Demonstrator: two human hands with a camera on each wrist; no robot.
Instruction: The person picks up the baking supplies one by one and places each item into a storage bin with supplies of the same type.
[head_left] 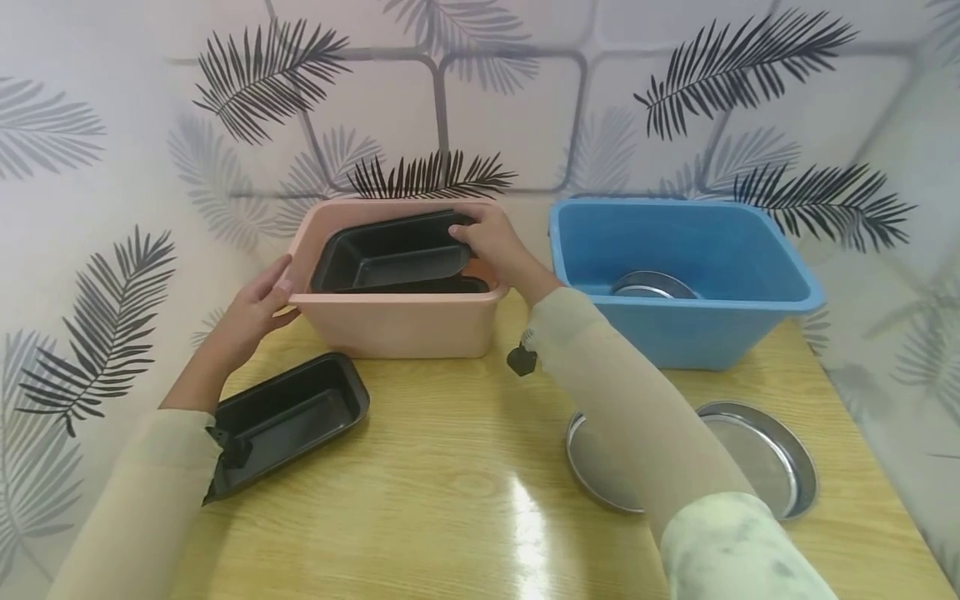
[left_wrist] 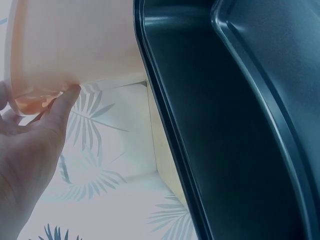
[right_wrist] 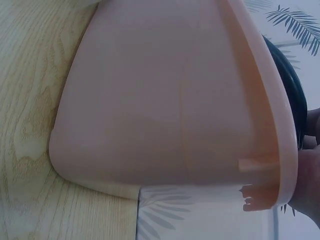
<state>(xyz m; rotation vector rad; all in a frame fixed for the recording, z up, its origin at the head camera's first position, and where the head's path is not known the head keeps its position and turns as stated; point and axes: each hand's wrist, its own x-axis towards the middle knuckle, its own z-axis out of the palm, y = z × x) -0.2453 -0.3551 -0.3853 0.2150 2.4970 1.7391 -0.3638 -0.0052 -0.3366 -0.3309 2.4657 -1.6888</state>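
Observation:
A black loaf pan [head_left: 405, 250] lies tilted in the mouth of the pink bin [head_left: 397, 325]. My right hand [head_left: 491, 237] grips its right end, thumb on the inside wall; the right wrist view shows only part of that hand [right_wrist: 307, 175] beyond the bin's rim. Beneath the pan, another dark edge [head_left: 472, 285] shows inside the bin. My left hand [head_left: 251, 312] holds the bin's left rim, as the left wrist view also shows. Below the left forearm, a second black loaf pan [head_left: 300, 412] sits on the table, partly hidden by the sleeve.
To the right stands a blue bin [head_left: 637, 329] with a round metal pan [head_left: 652, 285] inside. Two round metal pans [head_left: 757, 458] lie on the wooden table [head_left: 450, 500] in front of it, one partly under the right sleeve. A leaf-patterned wall [head_left: 517, 108] rises behind the bins.

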